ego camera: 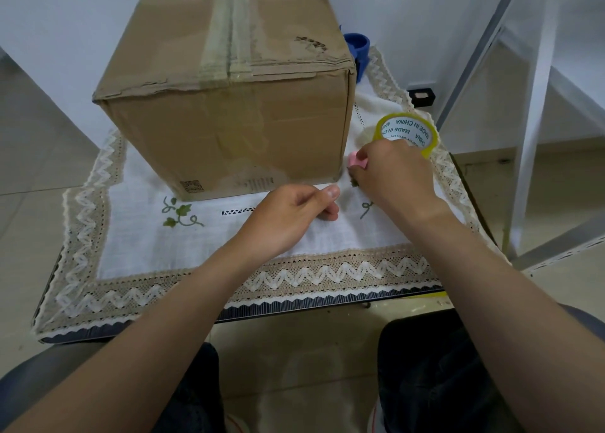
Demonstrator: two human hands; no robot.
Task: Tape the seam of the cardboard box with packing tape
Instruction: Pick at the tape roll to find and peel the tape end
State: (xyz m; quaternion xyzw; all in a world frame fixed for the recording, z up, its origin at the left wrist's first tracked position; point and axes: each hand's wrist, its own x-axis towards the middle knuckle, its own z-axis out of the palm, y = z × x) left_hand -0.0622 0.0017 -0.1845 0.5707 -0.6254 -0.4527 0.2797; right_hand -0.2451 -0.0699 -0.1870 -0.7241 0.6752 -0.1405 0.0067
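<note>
A brown cardboard box (229, 105) stands on the cloth-covered table, its top seam (229, 33) covered by strips of clear tape that fold over the near edge. A roll of clear yellowish packing tape (406, 133) stands on edge to the right of the box. My right hand (396, 174) is just in front of the roll, fingers pinched on a small pink object (357, 161). My left hand (291, 216) rests on the cloth below the box's near face, fingers curled with thumb extended, holding nothing that I can see.
A white embroidered tablecloth with lace border (294, 275) covers the small table. A blue object (358, 48) sits behind the box's right corner. A white metal frame (537, 105) stands at right. My knees are below the table edge.
</note>
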